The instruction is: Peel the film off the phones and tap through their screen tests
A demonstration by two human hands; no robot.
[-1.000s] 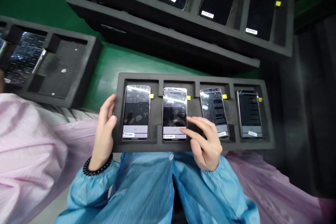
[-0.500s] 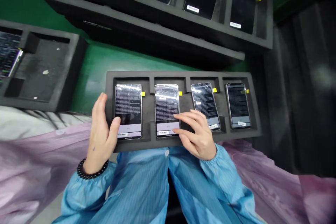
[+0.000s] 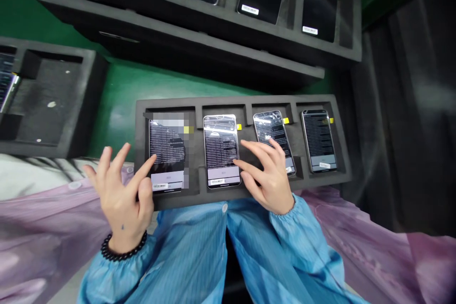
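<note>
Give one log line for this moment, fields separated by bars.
left hand: touches first phone | right hand: touches second phone | foam tray: four phones

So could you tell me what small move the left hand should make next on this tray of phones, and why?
Probably tap the pale bar low on the leftmost phone. The left hand has its forefinger at that screen's left edge, other fingers spread, holding nothing. The right hand already rests fingertips on the second phone in the foam tray.

Left hand fingers splayed — right hand fingers spread flat.
</note>
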